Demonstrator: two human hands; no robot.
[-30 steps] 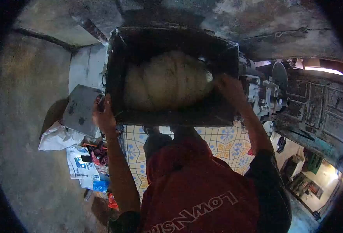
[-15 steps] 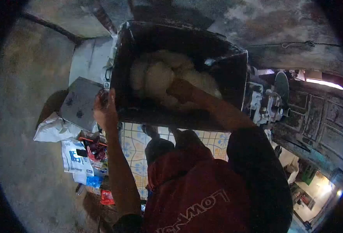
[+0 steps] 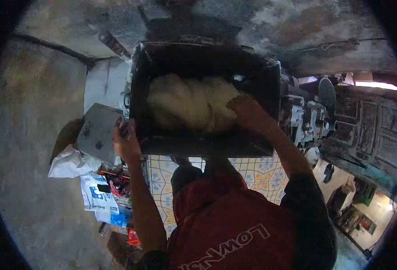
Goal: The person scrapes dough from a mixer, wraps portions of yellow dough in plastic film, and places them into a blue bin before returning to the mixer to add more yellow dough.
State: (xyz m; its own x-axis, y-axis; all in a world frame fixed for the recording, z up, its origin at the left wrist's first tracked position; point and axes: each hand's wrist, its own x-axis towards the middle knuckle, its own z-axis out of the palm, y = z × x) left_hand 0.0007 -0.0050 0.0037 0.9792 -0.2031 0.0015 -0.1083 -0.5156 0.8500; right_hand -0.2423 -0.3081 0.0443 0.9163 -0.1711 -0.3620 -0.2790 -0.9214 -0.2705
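A dark rectangular trough (image 3: 198,146) stands in front of me with a big pale lump of dough (image 3: 187,103) inside. My left hand (image 3: 126,141) grips the trough's near left corner. My right hand (image 3: 245,112) reaches over the near wall and lies on the right end of the dough, fingers pressed into it. I cannot tell whether it grips any of it. Both forearms are bare below a red shirt.
A machine with metal parts (image 3: 308,119) is fixed at the trough's right side. A grey metal lid (image 3: 97,132) lies at the left, above white bags and packets (image 3: 97,193) on the floor. Patterned tiles (image 3: 259,173) lie below the trough. A dark carved door (image 3: 369,126) is at the right.
My right hand went from the trough's right rim into the dough's middle, then drew back to the dough's right end. The dough changed shape. My left hand stayed on the corner.
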